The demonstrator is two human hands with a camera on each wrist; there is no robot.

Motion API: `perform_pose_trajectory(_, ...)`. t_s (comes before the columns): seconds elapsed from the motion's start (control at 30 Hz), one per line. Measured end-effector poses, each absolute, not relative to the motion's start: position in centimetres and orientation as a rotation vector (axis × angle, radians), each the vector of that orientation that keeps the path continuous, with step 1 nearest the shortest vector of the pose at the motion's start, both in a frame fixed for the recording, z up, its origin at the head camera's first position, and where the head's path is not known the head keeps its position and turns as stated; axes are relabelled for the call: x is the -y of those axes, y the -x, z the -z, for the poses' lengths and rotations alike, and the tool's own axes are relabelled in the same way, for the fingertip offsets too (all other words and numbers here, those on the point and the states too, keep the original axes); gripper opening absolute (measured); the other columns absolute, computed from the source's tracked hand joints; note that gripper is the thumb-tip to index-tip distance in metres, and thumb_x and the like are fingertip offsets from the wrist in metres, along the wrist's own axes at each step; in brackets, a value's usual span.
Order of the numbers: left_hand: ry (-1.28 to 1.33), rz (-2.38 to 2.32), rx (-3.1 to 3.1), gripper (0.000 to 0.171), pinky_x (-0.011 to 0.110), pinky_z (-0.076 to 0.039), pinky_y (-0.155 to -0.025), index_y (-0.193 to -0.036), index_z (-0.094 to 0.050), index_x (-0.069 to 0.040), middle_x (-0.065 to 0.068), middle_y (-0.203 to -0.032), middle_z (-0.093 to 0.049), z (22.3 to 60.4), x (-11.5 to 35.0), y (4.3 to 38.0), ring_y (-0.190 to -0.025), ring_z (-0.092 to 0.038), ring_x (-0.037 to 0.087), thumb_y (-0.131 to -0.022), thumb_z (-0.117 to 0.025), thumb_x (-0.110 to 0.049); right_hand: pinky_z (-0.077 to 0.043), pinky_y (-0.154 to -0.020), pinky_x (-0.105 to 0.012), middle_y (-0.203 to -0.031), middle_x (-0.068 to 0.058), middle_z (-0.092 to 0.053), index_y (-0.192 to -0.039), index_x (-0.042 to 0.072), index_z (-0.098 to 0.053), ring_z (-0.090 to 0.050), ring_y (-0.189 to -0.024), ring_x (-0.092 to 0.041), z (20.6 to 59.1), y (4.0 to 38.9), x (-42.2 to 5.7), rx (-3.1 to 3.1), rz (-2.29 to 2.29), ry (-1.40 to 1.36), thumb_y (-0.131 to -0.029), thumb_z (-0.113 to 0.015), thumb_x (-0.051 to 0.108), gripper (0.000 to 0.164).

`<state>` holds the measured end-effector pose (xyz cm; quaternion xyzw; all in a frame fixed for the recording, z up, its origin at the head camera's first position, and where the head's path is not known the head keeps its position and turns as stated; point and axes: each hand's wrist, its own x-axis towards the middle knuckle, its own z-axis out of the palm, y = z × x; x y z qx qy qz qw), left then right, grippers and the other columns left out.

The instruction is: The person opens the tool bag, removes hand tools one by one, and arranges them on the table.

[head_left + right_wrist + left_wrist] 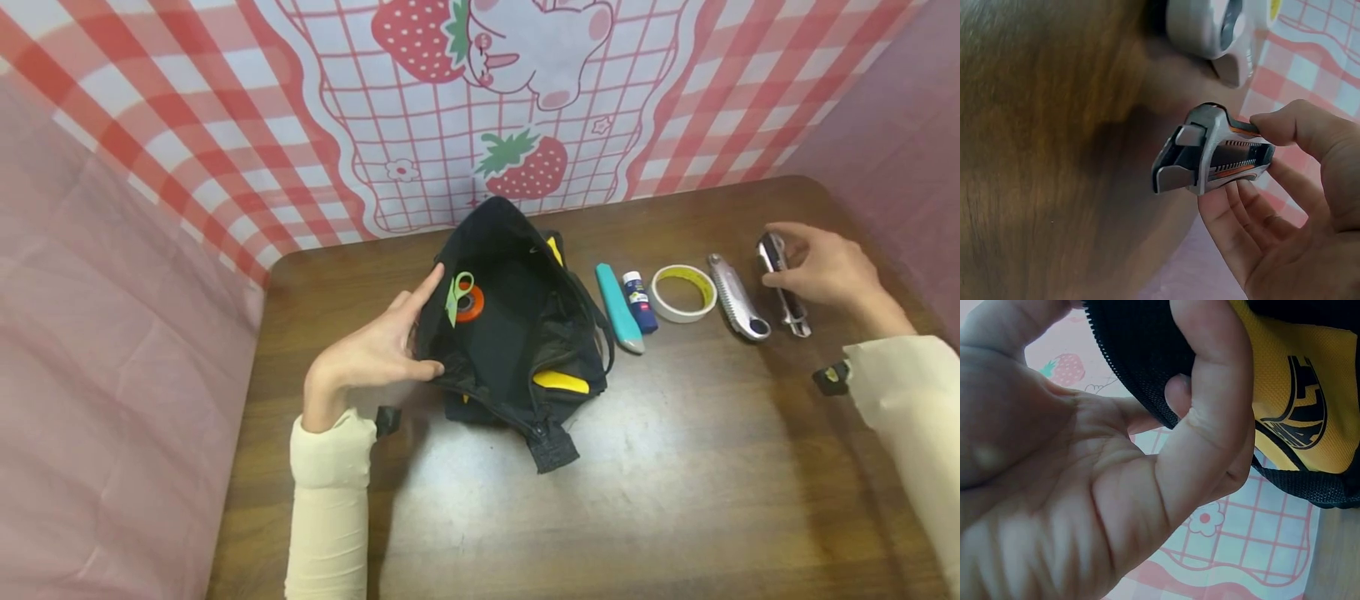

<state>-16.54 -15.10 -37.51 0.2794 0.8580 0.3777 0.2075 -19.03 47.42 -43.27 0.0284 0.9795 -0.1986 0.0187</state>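
Observation:
A black and yellow tool bag stands unzipped on the table. My left hand grips the left edge of its opening; in the left wrist view, fingers curl round the zippered edge. Inside the bag lie green-handled scissors and an orange ring-shaped roll. At the far right of the row of items, my right hand pinches a grey and black utility knife between thumb and fingers. No blade shows past its metal tip.
Between bag and right hand lie a turquoise cutter, a blue glue stick, a tape roll and a silver utility knife. A checked cloth hangs behind the wooden table; pink cloth hangs at the sides.

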Motion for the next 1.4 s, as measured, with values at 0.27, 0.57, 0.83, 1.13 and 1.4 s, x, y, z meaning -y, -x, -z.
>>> perform_pose_trajectory(0.27,-0.781,-1.064,-2.381,0.126,0.033,-0.046,-0.072,-0.180,-0.004,-0.021,0.016,-0.113,-0.042,37.5,15.0,16.6,-0.081,-0.051,0.023,-0.086,-0.087,-0.008,-0.044,-0.066,-0.047,-0.113,-0.033,-0.070,-0.157,0.000,-0.052,-0.066,-0.095,-0.047,44.2,19.8,-48.0,-3.021,0.582,-0.021,-0.090,-0.087,0.019,0.077)
perform_pose_trajectory(0.57,-0.776,-1.057,-2.384,0.126,0.035,-0.047,-0.074,-0.180,-0.004,-0.022,0.016,-0.112,-0.043,37.5,15.0,16.5,-0.082,-0.051,0.023,-0.086,-0.087,-0.009,-0.044,-0.065,-0.045,-0.107,-0.029,-0.070,-0.155,-0.001,-0.053,-0.064,-0.088,-0.040,44.7,20.1,-47.9,-2.982,0.560,-0.009,-0.090,-0.087,0.019,0.076)
perform_pose_trajectory(0.83,-0.768,-1.047,-2.385,0.126,0.036,-0.047,-0.075,-0.180,-0.003,-0.023,0.015,-0.109,-0.044,37.4,15.1,16.5,-0.083,-0.051,0.023,-0.087,-0.086,-0.010,-0.044,-0.067,-0.044,-0.106,-0.028,-0.069,-0.157,-0.003,-0.050,-0.063,-0.085,-0.037,45.0,19.9,-47.8,-2.952,0.584,-0.017,-0.092,-0.087,0.018,0.078)
perform_pose_trajectory(1.13,-0.765,-1.058,-2.382,0.126,0.034,-0.046,-0.072,-0.180,-0.003,-0.022,0.016,-0.111,-0.044,37.5,15.2,16.4,-0.081,-0.051,0.023,-0.087,-0.087,-0.008,-0.046,-0.073,-0.045,-0.107,-0.032,-0.069,-0.161,-0.009,-0.042,-0.062,-0.082,-0.032,45.0,20.3,-47.7,-2.921,0.609,0.024,-0.095,-0.081,0.019,0.081)
perform_pose_trajectory(1.4,-0.766,-1.054,-2.382,0.126,0.035,-0.046,-0.073,-0.181,-0.003,-0.023,0.015,-0.106,-0.046,37.4,15.1,16.5,-0.081,-0.051,0.023,-0.087,-0.087,-0.009,-0.041,-0.098,-0.081,-0.140,-0.050,-0.052,-0.163,-0.011,-0.033,-0.053,-0.123,-0.071,44.2,20.0,-47.2,-2.943,0.561,0.006,-0.105,-0.069,0.029,0.079)
